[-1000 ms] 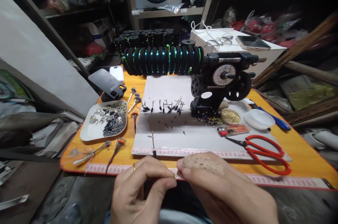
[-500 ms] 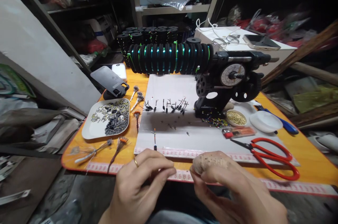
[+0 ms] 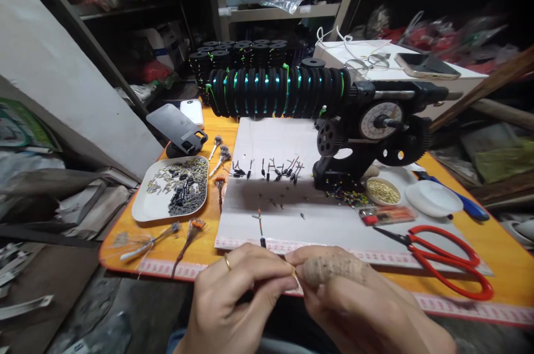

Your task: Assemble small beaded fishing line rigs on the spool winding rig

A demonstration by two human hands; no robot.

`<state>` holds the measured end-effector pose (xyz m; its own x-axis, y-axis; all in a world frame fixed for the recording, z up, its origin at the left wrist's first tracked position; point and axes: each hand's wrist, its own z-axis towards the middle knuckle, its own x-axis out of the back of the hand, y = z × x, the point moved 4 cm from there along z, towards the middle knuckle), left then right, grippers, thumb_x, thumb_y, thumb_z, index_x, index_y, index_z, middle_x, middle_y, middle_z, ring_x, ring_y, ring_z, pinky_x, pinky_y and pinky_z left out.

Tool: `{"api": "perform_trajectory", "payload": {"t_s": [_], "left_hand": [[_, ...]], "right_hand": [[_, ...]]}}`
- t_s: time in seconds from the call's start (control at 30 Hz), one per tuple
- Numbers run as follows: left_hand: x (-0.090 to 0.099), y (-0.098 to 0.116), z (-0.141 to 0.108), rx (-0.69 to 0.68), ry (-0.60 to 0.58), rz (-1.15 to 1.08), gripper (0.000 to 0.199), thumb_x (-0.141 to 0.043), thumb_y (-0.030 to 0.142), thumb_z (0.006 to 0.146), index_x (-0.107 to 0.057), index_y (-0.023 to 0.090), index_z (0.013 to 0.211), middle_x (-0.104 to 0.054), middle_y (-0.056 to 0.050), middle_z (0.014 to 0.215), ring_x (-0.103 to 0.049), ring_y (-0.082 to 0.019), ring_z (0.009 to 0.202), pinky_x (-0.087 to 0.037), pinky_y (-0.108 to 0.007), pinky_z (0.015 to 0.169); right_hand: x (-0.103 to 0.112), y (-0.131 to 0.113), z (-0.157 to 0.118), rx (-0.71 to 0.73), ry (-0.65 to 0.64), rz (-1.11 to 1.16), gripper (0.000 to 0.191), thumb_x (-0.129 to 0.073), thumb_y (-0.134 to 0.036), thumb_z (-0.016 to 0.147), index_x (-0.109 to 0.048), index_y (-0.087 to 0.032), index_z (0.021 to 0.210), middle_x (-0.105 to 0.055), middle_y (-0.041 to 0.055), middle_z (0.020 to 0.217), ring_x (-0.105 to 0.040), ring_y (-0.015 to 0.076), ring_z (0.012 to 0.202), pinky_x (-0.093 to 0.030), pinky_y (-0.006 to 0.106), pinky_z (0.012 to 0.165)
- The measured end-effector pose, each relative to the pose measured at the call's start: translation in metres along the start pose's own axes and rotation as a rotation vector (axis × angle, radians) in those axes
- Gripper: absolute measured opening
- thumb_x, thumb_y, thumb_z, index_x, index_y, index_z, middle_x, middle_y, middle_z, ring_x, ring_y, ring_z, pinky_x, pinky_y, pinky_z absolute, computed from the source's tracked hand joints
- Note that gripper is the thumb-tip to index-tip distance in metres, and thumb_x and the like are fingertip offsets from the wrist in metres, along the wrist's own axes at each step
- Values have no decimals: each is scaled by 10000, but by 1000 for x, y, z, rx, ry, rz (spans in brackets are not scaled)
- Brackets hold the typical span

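Observation:
My left hand (image 3: 233, 298) and my right hand (image 3: 359, 304) meet at the near edge of the orange table (image 3: 500, 248), fingertips pinched together on a tiny gold-coloured piece (image 3: 293, 271). A ring sits on a left finger, and a beige bandage wraps my right thumb. Just beyond the fingers lies a thin float (image 3: 261, 226) on the white mat (image 3: 271, 142). Several small black pieces (image 3: 271, 167) lie in a row farther back on the mat.
A black winding machine (image 3: 367, 131) with a row of black spools (image 3: 275, 92) stands at the back. Red scissors (image 3: 442, 256) lie at the right, near a bowl of gold beads (image 3: 382, 191). A white tray of small parts (image 3: 173, 190) sits at the left.
The hands drew slightly apart half a second ago and have come back together, fingertips touching. The view has shifted a little to the left.

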<state>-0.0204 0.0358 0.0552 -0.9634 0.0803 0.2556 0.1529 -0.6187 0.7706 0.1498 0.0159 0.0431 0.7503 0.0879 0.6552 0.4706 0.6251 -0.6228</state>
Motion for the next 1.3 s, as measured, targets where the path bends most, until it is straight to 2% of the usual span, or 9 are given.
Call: {"api": "perform_trajectory", "payload": {"t_s": [0.13,0.27,0.37,0.5,0.67,0.8,1.07,1.2,1.3], "left_hand": [[0,-2,-1,69,1,-55,204,-684,-33,807,-733,153,875,-746,-33,744,-695,-134,687,-554,-187,630],[-2,-10,-5,279,33,-198,161,-681,52,838,-717,208,825,-675,11,713,-610,-110,624,-497,-183,563],[-6,-16,-11,437,145,-355,122,-702,127,861,-734,234,809,-658,31,733,-512,-69,553,-432,-156,511],[-10,-18,-15,463,208,-416,80,-726,180,863,-757,230,809,-664,17,738,-528,-83,594,-431,-165,542],[-12,-19,-15,506,136,-420,106,-665,168,889,-694,212,797,-619,13,757,-577,-105,666,-465,-172,598],[-8,-19,-11,415,54,-295,149,-616,93,894,-656,217,823,-613,25,763,-598,-103,680,-495,-165,605],[5,-2,-1,-204,-47,234,224,-655,-31,845,-667,111,1017,-715,-55,871,-696,-112,796,-558,-126,684],[6,1,8,-188,-79,324,140,-647,23,855,-636,151,909,-698,-26,754,-672,-114,669,-550,-150,613],[6,-6,11,22,11,200,212,-600,-12,789,-600,199,807,-625,19,689,-617,-99,589,-499,-136,517]], "right_hand": [[1,0,1,-6,108,115,368,-601,3,854,-615,-290,1077,-777,21,1018,-763,182,872,-649,231,768],[7,-5,14,-37,291,167,429,-577,35,851,-580,-257,1166,-725,43,1062,-724,174,978,-610,265,866],[4,-9,24,-105,259,131,252,-596,-25,862,-655,-209,1024,-667,51,982,-689,162,939,-588,243,805],[-3,-10,27,-115,282,137,186,-599,-44,854,-649,-201,938,-630,24,865,-666,131,797,-572,217,684],[-4,-17,21,182,347,-237,218,-651,-6,818,-654,-171,961,-695,74,975,-643,183,956,-594,254,810],[-3,-21,24,311,322,-307,115,-638,-30,870,-686,-121,922,-740,101,918,-649,215,964,-603,283,804],[3,-8,38,-10,153,125,137,-577,-31,845,-621,-160,852,-651,45,761,-626,152,702,-536,256,603],[2,-8,36,56,83,130,157,-571,-24,880,-610,-162,945,-645,53,854,-625,158,820,-543,250,713],[-1,-8,36,97,60,52,176,-539,-52,938,-593,-166,1061,-632,82,1002,-606,167,938,-527,248,817]]}}
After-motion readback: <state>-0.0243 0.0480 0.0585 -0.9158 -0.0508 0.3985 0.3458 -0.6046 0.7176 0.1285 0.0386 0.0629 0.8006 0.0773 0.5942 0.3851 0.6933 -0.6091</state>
